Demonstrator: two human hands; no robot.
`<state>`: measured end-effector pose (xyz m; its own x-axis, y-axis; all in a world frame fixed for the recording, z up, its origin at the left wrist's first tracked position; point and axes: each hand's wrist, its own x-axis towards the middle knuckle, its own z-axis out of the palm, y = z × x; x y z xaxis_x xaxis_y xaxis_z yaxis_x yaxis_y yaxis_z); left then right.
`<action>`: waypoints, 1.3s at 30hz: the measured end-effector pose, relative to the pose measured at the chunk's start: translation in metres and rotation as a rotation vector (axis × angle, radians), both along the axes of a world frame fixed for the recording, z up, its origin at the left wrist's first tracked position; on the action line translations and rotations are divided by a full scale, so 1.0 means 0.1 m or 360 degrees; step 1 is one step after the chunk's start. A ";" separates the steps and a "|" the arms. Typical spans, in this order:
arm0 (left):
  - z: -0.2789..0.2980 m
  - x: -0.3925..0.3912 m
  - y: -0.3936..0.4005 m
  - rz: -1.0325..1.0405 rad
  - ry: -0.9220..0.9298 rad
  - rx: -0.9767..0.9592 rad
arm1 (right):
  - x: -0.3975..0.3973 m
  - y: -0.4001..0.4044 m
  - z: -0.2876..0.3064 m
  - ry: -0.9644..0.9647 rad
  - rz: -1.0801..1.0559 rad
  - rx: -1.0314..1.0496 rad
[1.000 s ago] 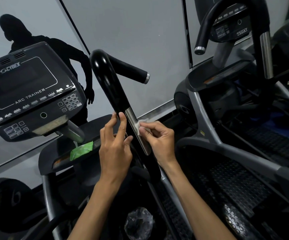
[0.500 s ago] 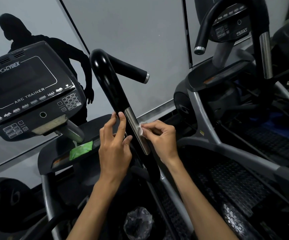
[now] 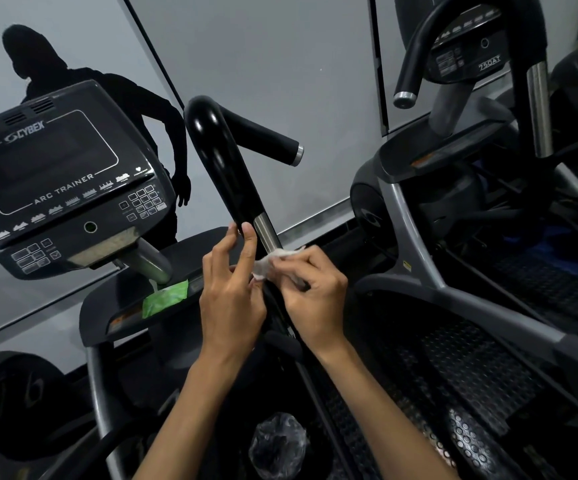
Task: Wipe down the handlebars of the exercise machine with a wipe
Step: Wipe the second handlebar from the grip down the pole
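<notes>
Rising up-left, handlebar (image 3: 226, 174); right hand (image 3: 310, 292) pinches wipe (image 3: 273, 259), left hand (image 3: 232, 289) fingers straight.

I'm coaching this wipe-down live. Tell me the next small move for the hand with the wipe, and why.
Probably slide the wipe up along the metal strip. The right hand pinches it against the black handlebar at the strip's lower part, while the left hand steadies the bar with raised fingers. The strip and glossy bar above lie uncovered, so they likely come next.
</notes>
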<state>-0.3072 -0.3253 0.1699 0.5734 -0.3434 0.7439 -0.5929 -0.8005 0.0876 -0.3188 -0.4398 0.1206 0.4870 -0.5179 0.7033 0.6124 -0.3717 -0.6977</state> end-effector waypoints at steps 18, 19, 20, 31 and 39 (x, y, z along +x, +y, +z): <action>0.10 -0.09 0.00 0.0004 0.0172 -0.0013 | -0.01 0.01 0.07 -0.0083 -0.0027 -0.0034; 0.10 -0.10 0.01 0.0012 0.0164 -0.0001 | -0.02 0.03 0.02 -0.0096 -0.0047 -0.0118; 0.11 -0.10 0.02 0.0019 0.0153 0.0015 | -0.04 0.02 -0.05 -0.0097 -0.0060 -0.0186; 0.06 -0.11 -0.01 -0.0056 0.0206 -0.0034 | -0.09 0.11 -0.15 -0.0069 -0.0024 0.0082; 0.02 -0.23 -0.06 -0.0304 0.0237 -0.0512 | -0.11 0.11 -0.21 -0.0015 -0.0093 0.0110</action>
<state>-0.3301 -0.3316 0.1720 0.6316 -0.2174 0.7442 -0.6904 -0.5946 0.4122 -0.3301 -0.4290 0.0996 0.4478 -0.5929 0.6693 0.5978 -0.3581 -0.7172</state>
